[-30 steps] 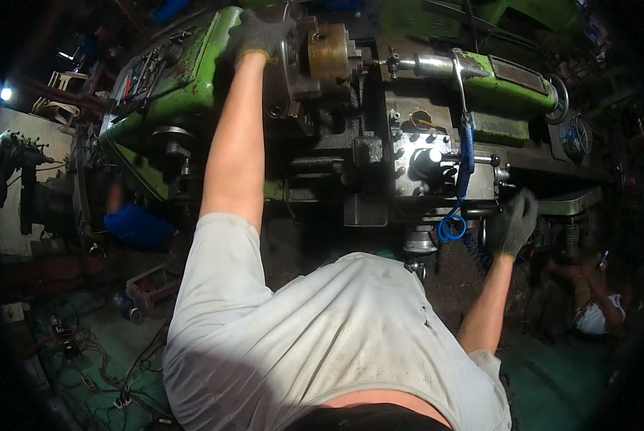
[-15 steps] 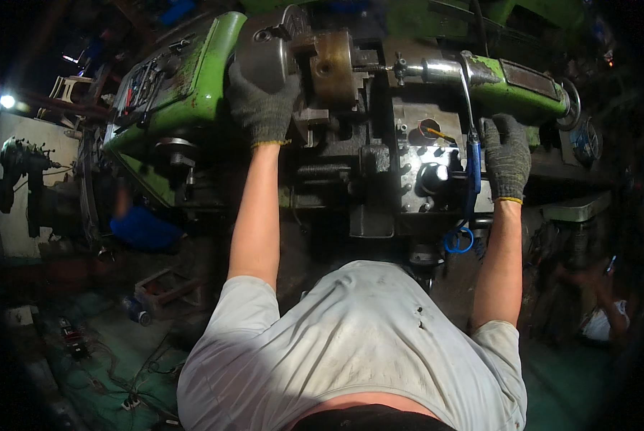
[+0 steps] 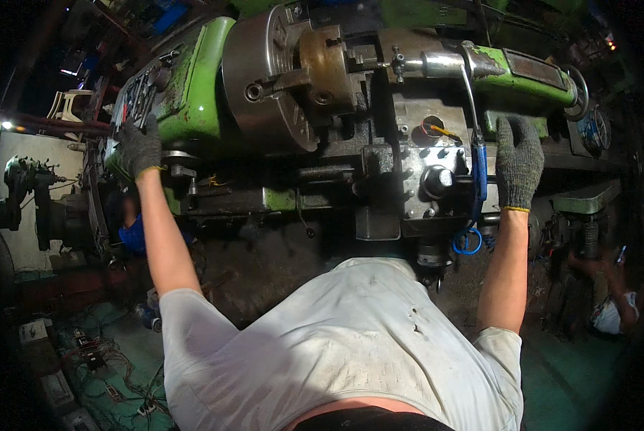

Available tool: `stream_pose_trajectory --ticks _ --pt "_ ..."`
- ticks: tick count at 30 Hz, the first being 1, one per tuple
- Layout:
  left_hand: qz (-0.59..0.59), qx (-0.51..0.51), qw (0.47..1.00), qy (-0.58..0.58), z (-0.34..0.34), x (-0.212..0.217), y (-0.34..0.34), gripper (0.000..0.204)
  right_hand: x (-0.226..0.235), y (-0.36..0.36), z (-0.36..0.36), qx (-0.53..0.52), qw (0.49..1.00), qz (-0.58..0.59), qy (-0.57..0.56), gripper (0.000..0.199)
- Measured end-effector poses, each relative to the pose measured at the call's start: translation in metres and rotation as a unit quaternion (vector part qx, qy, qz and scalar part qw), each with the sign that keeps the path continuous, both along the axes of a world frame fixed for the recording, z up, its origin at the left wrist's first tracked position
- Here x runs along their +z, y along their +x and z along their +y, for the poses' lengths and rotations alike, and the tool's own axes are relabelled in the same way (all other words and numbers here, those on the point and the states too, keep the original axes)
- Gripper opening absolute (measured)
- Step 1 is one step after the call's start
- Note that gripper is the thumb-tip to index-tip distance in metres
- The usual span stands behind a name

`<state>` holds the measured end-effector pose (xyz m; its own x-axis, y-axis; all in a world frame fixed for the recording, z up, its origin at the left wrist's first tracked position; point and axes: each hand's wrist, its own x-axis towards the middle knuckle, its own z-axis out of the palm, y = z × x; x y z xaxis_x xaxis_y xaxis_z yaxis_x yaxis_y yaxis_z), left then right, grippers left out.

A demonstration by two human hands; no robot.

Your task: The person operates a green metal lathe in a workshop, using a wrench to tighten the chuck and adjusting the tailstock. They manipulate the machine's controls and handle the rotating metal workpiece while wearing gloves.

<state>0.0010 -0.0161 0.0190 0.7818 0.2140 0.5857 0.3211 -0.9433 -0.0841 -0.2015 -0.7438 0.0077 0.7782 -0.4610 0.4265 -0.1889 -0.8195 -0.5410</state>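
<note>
Your gloved left hand (image 3: 141,147) lies flat, fingers spread, on the green lathe headstock (image 3: 193,93) beside the steel chuck (image 3: 268,79). Your right hand (image 3: 518,161) rests open near the tailstock (image 3: 530,75), seemingly holding nothing.

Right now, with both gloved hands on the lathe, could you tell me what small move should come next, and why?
Probably work the controls under the left hand: it rests on the green headstock panel, while the right hand lies flat by the tailstock, gripping nothing. The brass-coloured part already sits in the chuck, so the setup looks ready.
</note>
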Motion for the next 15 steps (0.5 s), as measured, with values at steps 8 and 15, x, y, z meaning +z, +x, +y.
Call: stream_pose_trajectory --ticks 8,15 --pt "0.126 0.005 0.992 0.022 -0.037 0.008 0.023 0.066 -0.008 0.003 -0.005 0.004 0.999 0.032 0.002 0.042" --pt "0.091 -0.041 0.951 -0.292 -0.148 0.047 -0.045 0.086 -0.007 0.006 -0.01 0.03 0.997 0.056 0.037 0.045"
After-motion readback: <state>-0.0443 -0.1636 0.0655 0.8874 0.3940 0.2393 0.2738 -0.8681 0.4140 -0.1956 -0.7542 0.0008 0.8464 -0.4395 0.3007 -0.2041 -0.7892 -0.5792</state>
